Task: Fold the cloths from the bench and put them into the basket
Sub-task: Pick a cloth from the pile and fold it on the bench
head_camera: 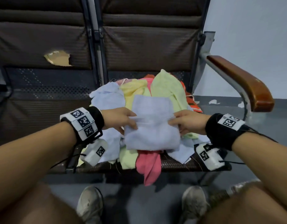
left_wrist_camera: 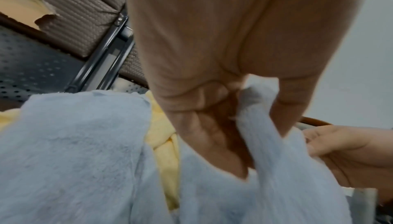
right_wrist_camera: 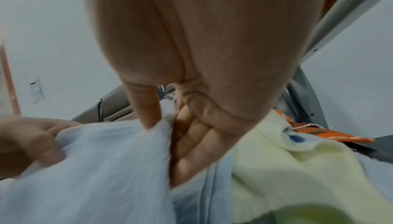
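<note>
- The light blue cloth point(head_camera: 151, 125) lies on top of the pile of cloths point(head_camera: 167, 88) on the surface point(head_camera: 42, 101), at the middle of the head view.
- The left hand point(head_camera: 119, 118) pinches its edge at 9 o'clock; the right hand point(head_camera: 187, 121) pinches the edge at 3 o'clock.
- To fold well, keep both pinches level, bring the edges together evenly, and lift clear of the pink cloth point(head_camera: 149, 165) at 6 o'clock.
- No basket is in view.
</note>
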The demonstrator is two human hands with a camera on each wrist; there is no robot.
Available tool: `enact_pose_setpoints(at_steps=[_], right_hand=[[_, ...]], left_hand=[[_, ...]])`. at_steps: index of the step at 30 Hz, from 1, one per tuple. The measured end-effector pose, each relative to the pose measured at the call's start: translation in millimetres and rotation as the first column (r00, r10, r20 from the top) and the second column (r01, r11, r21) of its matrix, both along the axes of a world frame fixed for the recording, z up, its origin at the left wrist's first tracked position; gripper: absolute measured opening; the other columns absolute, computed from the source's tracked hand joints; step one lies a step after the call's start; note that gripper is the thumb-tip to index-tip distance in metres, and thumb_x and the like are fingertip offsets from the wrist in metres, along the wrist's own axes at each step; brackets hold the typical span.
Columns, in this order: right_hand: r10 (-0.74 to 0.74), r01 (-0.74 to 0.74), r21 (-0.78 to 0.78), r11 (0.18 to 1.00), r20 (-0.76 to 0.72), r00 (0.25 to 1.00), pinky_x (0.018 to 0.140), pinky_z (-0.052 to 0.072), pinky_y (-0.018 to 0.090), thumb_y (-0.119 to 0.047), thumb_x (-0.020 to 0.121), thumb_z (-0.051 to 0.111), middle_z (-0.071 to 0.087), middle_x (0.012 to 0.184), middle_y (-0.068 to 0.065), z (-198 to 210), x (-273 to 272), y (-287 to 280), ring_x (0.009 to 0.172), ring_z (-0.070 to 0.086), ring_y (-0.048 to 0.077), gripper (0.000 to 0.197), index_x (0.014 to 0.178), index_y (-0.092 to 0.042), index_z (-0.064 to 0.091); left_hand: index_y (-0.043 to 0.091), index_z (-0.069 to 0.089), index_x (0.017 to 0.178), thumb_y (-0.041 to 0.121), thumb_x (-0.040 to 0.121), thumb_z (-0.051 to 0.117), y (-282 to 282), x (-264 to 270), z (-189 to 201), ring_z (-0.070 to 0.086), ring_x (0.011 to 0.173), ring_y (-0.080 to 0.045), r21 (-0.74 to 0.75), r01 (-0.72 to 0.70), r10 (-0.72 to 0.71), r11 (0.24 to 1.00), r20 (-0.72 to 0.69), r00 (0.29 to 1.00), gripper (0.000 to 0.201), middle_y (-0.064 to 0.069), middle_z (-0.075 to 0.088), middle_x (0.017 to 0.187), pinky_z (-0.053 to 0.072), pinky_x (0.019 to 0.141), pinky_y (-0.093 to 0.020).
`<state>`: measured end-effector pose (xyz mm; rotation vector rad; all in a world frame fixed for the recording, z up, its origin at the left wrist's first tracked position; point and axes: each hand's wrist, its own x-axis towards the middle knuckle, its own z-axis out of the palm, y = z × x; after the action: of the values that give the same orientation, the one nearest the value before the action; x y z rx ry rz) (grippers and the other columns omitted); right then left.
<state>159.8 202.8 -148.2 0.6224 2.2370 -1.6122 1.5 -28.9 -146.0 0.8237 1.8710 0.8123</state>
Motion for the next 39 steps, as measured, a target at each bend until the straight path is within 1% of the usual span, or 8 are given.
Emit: enact_pose_setpoints(at_steps=[8, 13, 18, 21, 24, 28, 34, 39], right_hand=[[-0.266, 0.36, 0.198, 0.912, -0.384, 0.884, 0.063, 0.055, 0.029, -0.017, 0.098, 0.055, 0.07, 0.083, 0.007, -18, -55, 31, 0.072, 0.065, 0.021, 0.018, 0.09, -0.007, 0.067], [-0.305, 0.442, 0.383, 0.811, -0.369, 0.878, 0.094, 0.051, 0.038, -0.031, 0.096, 0.059, 0.068, 0.108, 0.007, -37, -72, 38, 0.102, 0.065, 0.028, 0.033, 0.122, -0.01, 0.061], [0.14, 0.223, 0.636, 0.739, -0.468, 0.872, 0.088, 0.053, 0.042, -0.023, 0.09, 0.066, 0.064, 0.107, 0.001, -36, -43, 20, 0.094, 0.061, 0.018, 0.021, 0.11, -0.017, 0.063], [0.412, 0.016, 0.773, 0.634, -0.356, 0.839, 0.084, 0.05, 0.043, -0.034, 0.089, 0.066, 0.068, 0.093, -0.002, -40, -20, 5, 0.088, 0.059, 0.017, 0.017, 0.094, -0.019, 0.072], [0.5, -0.172, 0.822, 0.543, -0.152, 0.853, 0.102, 0.044, 0.038, -0.055, 0.086, 0.067, 0.064, 0.125, 0.002, -53, -6, 1, 0.116, 0.057, 0.02, 0.055, 0.125, -0.017, 0.065], [0.507, -0.259, 0.843, 0.471, -0.019, 0.862, 0.119, 0.024, 0.031, -0.044, 0.088, 0.07, 0.033, 0.16, 0.008, -64, 1, 4, 0.146, 0.031, 0.023, 0.079, 0.152, -0.013, 0.037], [0.411, -0.066, 0.804, 0.591, -0.229, 0.882, 0.088, 0.05, 0.042, -0.019, 0.099, 0.053, 0.071, 0.112, 0.009, -50, 3, 3, 0.103, 0.065, 0.03, 0.029, 0.125, -0.013, 0.064], [0.245, 0.043, 0.617, 0.786, -0.374, 0.895, 0.08, 0.05, 0.045, -0.013, 0.098, 0.051, 0.069, 0.094, 0.012, -37, -2, 3, 0.089, 0.062, 0.029, 0.017, 0.1, -0.004, 0.065]], left_hand=[[0.007, 0.064, 0.115, 0.019, 0.087, 0.074, 60, -50, -25, 0.071, 0.097, -0.033, 0.36, -0.529, 0.584, 0.768, -0.056, 0.81, 0.032, -0.019, 0.072, 0.107, 0.058, 0.088, -0.049], [0.018, 0.057, 0.121, 0.027, 0.086, 0.071, 74, -60, -33, 0.065, 0.087, -0.02, 0.394, -0.576, 0.69, 0.716, -0.273, 0.671, 0.039, 0.0, 0.065, 0.101, 0.052, 0.073, -0.031], [0.025, 0.068, 0.089, 0.024, 0.082, 0.075, 42, -22, -43, 0.064, 0.078, -0.002, 0.452, -0.221, 0.438, 0.864, -0.46, 0.772, 0.01, 0.01, 0.069, 0.085, 0.053, 0.075, -0.026], [0.027, 0.07, 0.101, 0.041, 0.077, 0.081, 20, -1, -57, 0.06, 0.091, 0.003, 0.294, 0.088, 0.118, 0.952, -0.615, 0.779, 0.03, 0.013, 0.068, 0.102, 0.05, 0.087, -0.024], [0.021, 0.059, 0.128, 0.041, 0.074, 0.082, 6, 4, -75, 0.05, 0.119, -0.013, 0.125, 0.244, -0.075, 0.962, -0.737, 0.672, 0.062, 0.003, 0.057, 0.129, 0.04, 0.102, -0.029], [0.015, 0.057, 0.132, 0.018, 0.079, 0.073, 0, -3, -85, 0.054, 0.119, -0.023, 0.174, 0.148, 0.049, 0.973, -0.793, 0.608, 0.055, -0.004, 0.059, 0.13, 0.039, 0.095, -0.025], [0.022, 0.067, 0.104, 0.025, 0.085, 0.058, -3, -3, -72, 0.064, 0.075, -0.017, 0.3, -0.009, 0.222, 0.954, -0.684, 0.695, 0.021, 0.001, 0.07, 0.082, 0.052, 0.072, -0.035], [0.019, 0.063, 0.088, 0.036, 0.082, 0.049, 9, -6, -61, 0.049, 0.057, -0.007, 0.4, -0.205, 0.397, 0.893, -0.487, 0.778, 0.022, 0.005, 0.056, 0.055, 0.04, 0.054, -0.024]])
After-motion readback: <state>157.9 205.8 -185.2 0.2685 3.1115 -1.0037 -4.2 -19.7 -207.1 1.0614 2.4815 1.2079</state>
